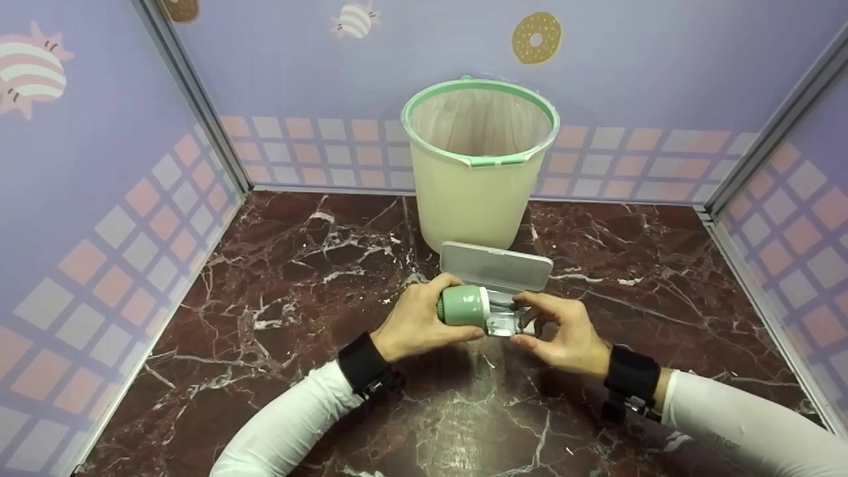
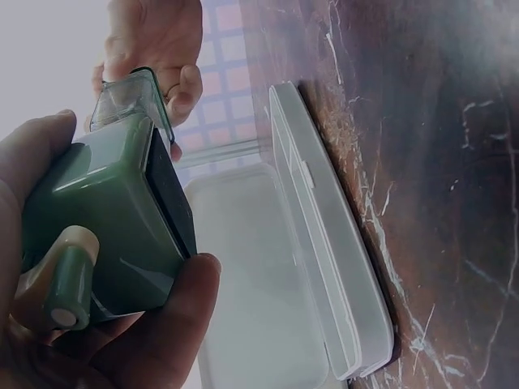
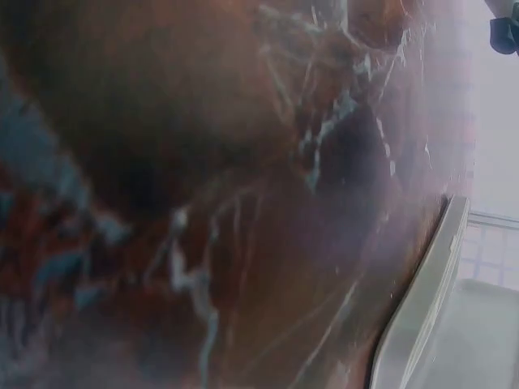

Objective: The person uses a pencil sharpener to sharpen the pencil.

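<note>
My left hand (image 1: 414, 321) grips a green pencil sharpener (image 1: 462, 305), its body tipped on its side above the table. In the left wrist view, a small crank handle (image 2: 71, 284) shows on the sharpener's near face. A clear plastic drawer (image 1: 502, 324) sticks out from the sharpener's white-edged end. My right hand (image 1: 566, 331) pinches the drawer's outer end between thumb and fingers. Just behind the hands stands a pale grey pencil case (image 1: 493, 265) with its lid raised; the hands partly cover it. In the right wrist view my right hand is not visible.
A cream bin (image 1: 474, 199) with a green rim and a clear liner stands behind the pencil case, near the back wall. Small crumbs are scattered on the dark red marbled table (image 1: 298, 397). Patterned panels (image 1: 126, 199) close in the left, back and right sides.
</note>
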{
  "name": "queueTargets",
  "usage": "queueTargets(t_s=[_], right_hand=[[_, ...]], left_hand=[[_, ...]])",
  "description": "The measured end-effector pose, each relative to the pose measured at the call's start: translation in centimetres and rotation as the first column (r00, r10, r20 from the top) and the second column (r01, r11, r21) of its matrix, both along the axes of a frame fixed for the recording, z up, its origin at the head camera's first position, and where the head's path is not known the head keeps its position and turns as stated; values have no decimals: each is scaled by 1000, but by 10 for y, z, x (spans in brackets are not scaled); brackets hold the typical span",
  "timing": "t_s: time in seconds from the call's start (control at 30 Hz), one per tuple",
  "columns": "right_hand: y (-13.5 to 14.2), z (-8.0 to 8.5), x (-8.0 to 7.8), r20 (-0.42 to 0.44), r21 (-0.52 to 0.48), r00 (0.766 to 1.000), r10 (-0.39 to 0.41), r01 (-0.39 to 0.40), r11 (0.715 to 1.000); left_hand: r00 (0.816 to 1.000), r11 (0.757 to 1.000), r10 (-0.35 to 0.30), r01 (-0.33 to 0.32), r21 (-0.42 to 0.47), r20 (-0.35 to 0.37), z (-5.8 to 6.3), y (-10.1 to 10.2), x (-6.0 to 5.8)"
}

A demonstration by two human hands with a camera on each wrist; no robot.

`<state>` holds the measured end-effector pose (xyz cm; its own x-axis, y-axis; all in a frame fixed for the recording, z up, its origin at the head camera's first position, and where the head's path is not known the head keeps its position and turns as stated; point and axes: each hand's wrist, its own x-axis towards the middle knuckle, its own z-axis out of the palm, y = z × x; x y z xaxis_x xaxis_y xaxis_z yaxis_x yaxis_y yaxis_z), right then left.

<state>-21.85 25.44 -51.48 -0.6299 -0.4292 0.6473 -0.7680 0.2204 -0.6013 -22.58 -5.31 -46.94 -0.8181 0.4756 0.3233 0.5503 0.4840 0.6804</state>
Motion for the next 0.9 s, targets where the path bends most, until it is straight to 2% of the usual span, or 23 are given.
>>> queueTargets(t_s=[0.3,0.57,0.7,0.9], right_hand=[[-2,-6,5,53,25,998,-22,20,999],[-5,-9,5,57,28,998,28,-30,999],[-8,-11,6,66,12,997,34,-35,999],[-13,-14,10,161,68,987,0,-11,998]], left_hand=[[1000,1000,-4,4,-10,16,-6,0,0],[998,998,-57,56,7,36,-8,4,3],[997,998,-60,60,6,44,-10,6,5],[997,998,-58,60,-33,45,-13,13,8]])
